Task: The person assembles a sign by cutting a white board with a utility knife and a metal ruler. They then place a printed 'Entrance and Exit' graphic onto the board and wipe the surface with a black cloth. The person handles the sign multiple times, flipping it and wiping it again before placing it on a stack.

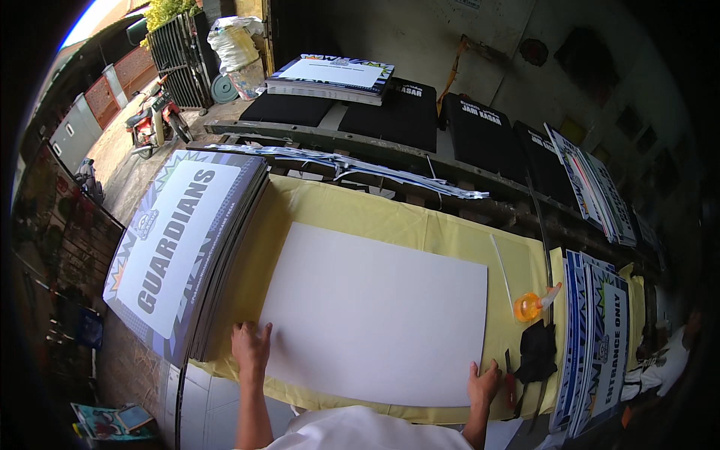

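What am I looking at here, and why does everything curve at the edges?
This is one picture from a wide fisheye camera worn on a person's head, looking down at their own two bare hands; that lens bends straight lines near the rim. No machine is involved. The forearms come in from the bottom edge. The left hand lies flat on the near left corner of a large blank white rectangular board, and the right hand rests at its near right corner. Neither hand lifts it; the board lies flat on a pale yellow cloth that covers the table. To the left sits a thick stack of printed signboards. To the right are a small orange plastic bottle, a black rag and more printed signs.
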Available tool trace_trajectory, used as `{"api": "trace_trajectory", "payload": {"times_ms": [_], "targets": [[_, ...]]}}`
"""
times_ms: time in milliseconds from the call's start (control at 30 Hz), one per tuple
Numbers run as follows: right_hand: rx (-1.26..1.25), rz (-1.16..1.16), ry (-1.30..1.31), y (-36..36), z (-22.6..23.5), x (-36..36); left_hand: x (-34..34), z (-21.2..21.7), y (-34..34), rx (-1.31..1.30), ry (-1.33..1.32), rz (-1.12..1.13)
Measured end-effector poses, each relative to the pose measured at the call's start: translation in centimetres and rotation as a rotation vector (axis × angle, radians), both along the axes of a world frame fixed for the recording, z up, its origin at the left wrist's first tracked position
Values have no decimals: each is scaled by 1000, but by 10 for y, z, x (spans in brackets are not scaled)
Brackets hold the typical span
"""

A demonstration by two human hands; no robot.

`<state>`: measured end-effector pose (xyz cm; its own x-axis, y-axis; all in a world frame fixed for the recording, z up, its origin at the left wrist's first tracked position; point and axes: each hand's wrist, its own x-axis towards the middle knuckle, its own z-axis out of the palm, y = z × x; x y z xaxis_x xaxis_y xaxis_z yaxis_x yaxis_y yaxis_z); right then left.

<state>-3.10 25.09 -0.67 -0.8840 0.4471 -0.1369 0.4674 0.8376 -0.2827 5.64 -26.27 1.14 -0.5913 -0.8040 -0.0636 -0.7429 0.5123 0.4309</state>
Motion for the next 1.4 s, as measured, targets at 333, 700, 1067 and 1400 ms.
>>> {"api": "trace_trajectory", "payload": {"times_ms": [333,700,1067,1400], "targets": [[-52,12,61,2,-24,-2,-1,-13,-10,21,-134,26],[-683,118,206,41,48,-18,6,49,-58,452,111,-233],[-1143,440,620,137,164,-54,7,183,-102,933,829,-879],[-724,253,905,50,211,-146,-97,196,-80,411,964,-510]]}}
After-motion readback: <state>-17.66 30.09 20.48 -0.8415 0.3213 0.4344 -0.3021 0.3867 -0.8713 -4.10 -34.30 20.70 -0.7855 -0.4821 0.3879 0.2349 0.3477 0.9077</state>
